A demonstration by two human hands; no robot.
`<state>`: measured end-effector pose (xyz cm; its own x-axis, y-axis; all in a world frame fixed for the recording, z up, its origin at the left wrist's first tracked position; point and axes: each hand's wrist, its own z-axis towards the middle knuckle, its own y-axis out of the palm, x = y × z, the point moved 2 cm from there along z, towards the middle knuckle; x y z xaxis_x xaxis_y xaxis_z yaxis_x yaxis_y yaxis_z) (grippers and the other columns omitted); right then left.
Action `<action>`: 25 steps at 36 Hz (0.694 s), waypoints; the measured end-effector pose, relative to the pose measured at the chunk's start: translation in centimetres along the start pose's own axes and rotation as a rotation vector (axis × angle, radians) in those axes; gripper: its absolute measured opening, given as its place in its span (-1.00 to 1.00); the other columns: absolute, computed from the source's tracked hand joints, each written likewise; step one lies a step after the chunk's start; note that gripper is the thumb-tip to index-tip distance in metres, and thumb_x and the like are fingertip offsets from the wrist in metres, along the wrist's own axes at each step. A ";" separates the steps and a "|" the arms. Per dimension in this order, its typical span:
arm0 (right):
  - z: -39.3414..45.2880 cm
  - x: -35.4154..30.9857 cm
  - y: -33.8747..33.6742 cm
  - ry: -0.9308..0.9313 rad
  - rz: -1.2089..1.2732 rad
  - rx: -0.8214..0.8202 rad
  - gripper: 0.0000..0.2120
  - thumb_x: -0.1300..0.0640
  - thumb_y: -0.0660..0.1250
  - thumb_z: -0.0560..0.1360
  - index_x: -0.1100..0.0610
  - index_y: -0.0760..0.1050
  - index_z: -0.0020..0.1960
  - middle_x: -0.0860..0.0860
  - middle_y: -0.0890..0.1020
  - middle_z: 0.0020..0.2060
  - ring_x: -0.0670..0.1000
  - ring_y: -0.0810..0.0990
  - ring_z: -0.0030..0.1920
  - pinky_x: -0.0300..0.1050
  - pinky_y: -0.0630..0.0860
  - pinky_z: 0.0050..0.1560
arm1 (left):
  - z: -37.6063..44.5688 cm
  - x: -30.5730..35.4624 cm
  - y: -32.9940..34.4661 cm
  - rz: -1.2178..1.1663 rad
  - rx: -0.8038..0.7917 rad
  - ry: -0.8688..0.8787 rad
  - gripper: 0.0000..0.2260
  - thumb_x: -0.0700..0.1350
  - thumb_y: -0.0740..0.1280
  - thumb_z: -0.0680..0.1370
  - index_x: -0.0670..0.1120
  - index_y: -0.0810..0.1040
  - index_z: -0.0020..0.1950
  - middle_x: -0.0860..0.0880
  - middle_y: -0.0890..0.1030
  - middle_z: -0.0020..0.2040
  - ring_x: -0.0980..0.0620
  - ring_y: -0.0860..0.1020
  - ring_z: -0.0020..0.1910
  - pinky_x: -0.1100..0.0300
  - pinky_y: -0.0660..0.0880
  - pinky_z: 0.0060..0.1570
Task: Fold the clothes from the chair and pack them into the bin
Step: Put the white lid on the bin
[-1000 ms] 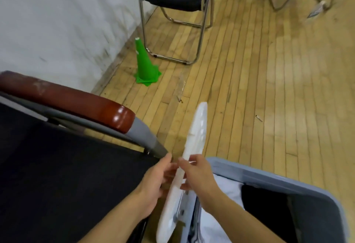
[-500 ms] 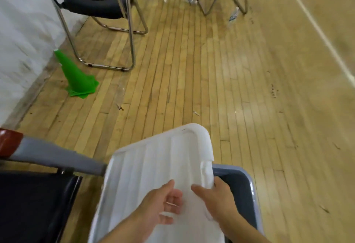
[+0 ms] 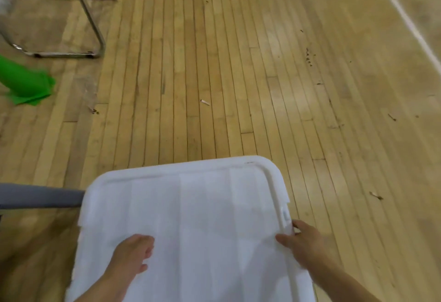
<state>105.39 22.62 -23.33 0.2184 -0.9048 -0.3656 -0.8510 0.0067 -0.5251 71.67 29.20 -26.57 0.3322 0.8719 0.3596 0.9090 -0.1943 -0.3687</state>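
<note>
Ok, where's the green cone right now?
In the head view the green cone lies at the far left edge on the wooden floor, just below the metal chair frame and well up-left of the white lid.

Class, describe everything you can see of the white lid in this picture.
The white lid looks like translucent plastic, rectangular with rounded corners, a raised rim and faint ribs along its top. It lies flat and fills the lower middle of the view. The left hand rests on top; the right hand grips its right edge near a small latch.
</note>
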 end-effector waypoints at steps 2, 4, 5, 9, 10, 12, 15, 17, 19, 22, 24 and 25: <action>1.4 1.5 0.7 0.018 -0.042 0.002 -0.62 0.20 0.43 0.41 0.20 0.51 0.22 0.10 0.63 -0.01 0.10 0.61 -0.13 -0.12 0.51 -0.20 | 1.4 -1.7 -0.6 0.125 0.131 0.022 -0.90 -0.21 0.30 0.55 -0.24 0.54 -0.10 -0.24 0.57 -0.06 -0.21 0.52 -0.02 0.00 0.45 0.02; 2.5 2.4 1.6 0.033 -0.037 0.015 -0.57 0.23 0.41 0.43 0.23 0.48 0.28 0.14 0.62 0.03 0.12 0.61 -0.10 -0.12 0.51 -0.17 | 1.9 -3.0 -1.4 0.272 0.240 0.081 -0.91 -0.23 0.31 0.54 -0.25 0.55 -0.04 -0.25 0.58 -0.01 -0.25 0.53 0.03 -0.01 0.43 0.07; 2.8 2.6 2.0 0.037 -0.040 0.028 -0.56 0.24 0.41 0.44 0.24 0.46 0.30 0.15 0.62 0.05 0.13 0.61 -0.09 -0.10 0.53 -0.14 | 2.1 -3.6 -1.9 0.323 0.290 0.092 -0.89 -0.26 0.32 0.52 -0.27 0.57 0.00 -0.27 0.59 0.01 -0.26 0.53 0.03 -0.01 0.42 0.07; 4.2 3.0 3.2 0.012 -0.092 0.058 -0.56 0.24 0.38 0.47 0.26 0.43 0.32 0.11 0.56 -0.11 -0.01 0.53 -0.29 -0.16 0.45 -0.32 | 3.3 -5.1 -3.7 0.419 0.468 0.054 -0.74 -0.33 0.36 0.46 -0.37 0.53 0.13 -0.37 0.54 0.13 -0.33 0.48 0.11 -0.08 0.37 0.17; 4.4 3.0 3.3 0.007 -0.095 0.058 -0.57 0.24 0.37 0.48 0.26 0.42 0.32 0.11 0.55 -0.13 -0.03 0.51 -0.30 -0.17 0.42 -0.35 | 3.3 -5.2 -4.1 0.425 0.500 0.048 -0.71 -0.34 0.37 0.45 -0.40 0.51 0.15 -0.38 0.51 0.17 -0.35 0.46 0.15 -0.11 0.35 0.21; 5.1 3.4 3.6 -0.001 -0.121 0.042 -0.60 0.22 0.36 0.50 0.25 0.43 0.31 0.09 0.56 -0.14 -0.03 0.52 -0.29 -0.19 0.42 -0.37 | 3.7 -5.5 -4.3 0.423 0.538 0.059 -0.65 -0.34 0.40 0.45 -0.46 0.47 0.18 -0.43 0.46 0.21 -0.39 0.41 0.20 -0.14 0.30 0.25; 5.8 3.7 4.1 -0.013 -0.133 0.035 -0.67 0.20 0.34 0.51 0.23 0.45 0.25 0.09 0.59 -0.14 0.02 0.56 -0.23 -0.11 0.52 -0.27 | 4.8 -5.4 -4.8 0.462 0.556 0.126 -0.56 -0.27 0.42 0.45 -0.43 0.42 0.26 -0.42 0.42 0.25 -0.41 0.39 0.22 -0.19 0.32 0.23; 6.3 3.9 4.3 -0.005 -0.124 0.047 -0.74 0.22 0.33 0.51 0.21 0.47 0.19 0.10 0.60 -0.12 0.07 0.58 -0.18 -0.02 0.56 -0.14 | 5.9 -5.4 -5.3 0.516 0.551 0.169 -0.54 -0.20 0.42 0.46 -0.38 0.41 0.28 -0.38 0.42 0.26 -0.39 0.40 0.21 -0.23 0.36 0.20; 6.5 3.9 4.3 0.016 -0.092 0.059 -0.86 0.27 0.32 0.51 0.22 0.49 0.06 0.06 0.57 -0.21 0.04 0.54 -0.24 -0.10 0.50 -0.24 | 7.7 -5.9 -6.4 0.512 0.498 0.173 -0.55 -0.14 0.43 0.46 -0.34 0.42 0.25 -0.34 0.47 0.19 -0.36 0.46 0.12 -0.24 0.44 0.11; 7.1 3.9 4.6 0.010 -0.059 0.068 -0.93 0.35 0.29 0.49 0.25 0.44 -0.15 0.08 0.51 -0.31 0.00 0.45 -0.34 -0.18 0.34 -0.41 | 11.2 -7.8 -8.9 0.417 0.423 0.196 -0.65 -0.12 0.47 0.43 -0.27 0.46 0.09 -0.21 0.55 -0.05 -0.27 0.54 -0.12 -0.13 0.51 -0.12; 7.2 3.8 4.8 0.024 -0.058 0.060 -0.96 0.36 0.29 0.49 0.28 0.45 -0.13 0.14 0.53 -0.27 0.02 0.46 -0.33 -0.17 0.37 -0.40 | 10.5 -6.7 -9.6 0.377 0.380 0.232 -0.71 -0.13 0.48 0.42 -0.22 0.44 -0.03 -0.18 0.51 -0.17 -0.27 0.54 -0.20 -0.07 0.48 -0.23; 7.3 3.7 4.9 0.033 -0.057 0.057 -0.97 0.36 0.29 0.49 0.28 0.46 -0.09 0.15 0.54 -0.24 0.03 0.47 -0.32 -0.16 0.39 -0.39 | 10.4 -6.3 -9.8 0.346 0.374 0.224 -0.74 -0.14 0.46 0.43 -0.17 0.41 -0.03 -0.16 0.50 -0.14 -0.24 0.54 -0.16 -0.05 0.48 -0.23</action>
<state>105.58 22.39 -32.90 0.2495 -0.9177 -0.3090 -0.8089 -0.0220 -0.5876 58.05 30.33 -34.11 0.6782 0.6605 0.3221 0.5995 -0.2439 -0.7623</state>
